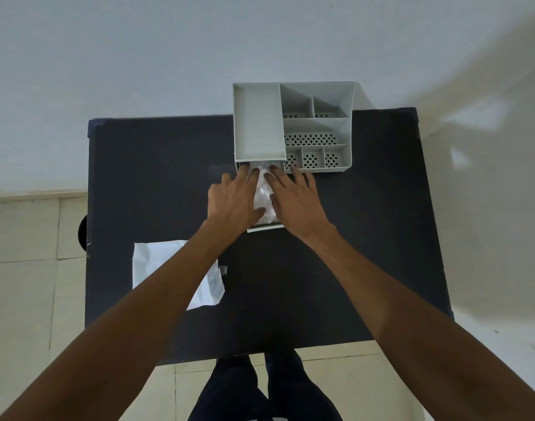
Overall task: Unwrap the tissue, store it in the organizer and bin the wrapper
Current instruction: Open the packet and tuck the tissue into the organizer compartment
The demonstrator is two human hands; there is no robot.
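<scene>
Tissue (264,197) in organizer (293,126) drawer (265,227)

Single head-worn view, wide-angle, looking steeply down from above the near edge of the dark table (320,268). Whole tabletop in frame, wall past the far edge, floor tiles beside it. Forearms close to lens.

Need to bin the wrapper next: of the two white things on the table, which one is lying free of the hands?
The flat white wrapper at the table's near left, partly under the left forearm. The other, the tissue, sits in the organizer's pulled-out drawer between both hands.
</scene>
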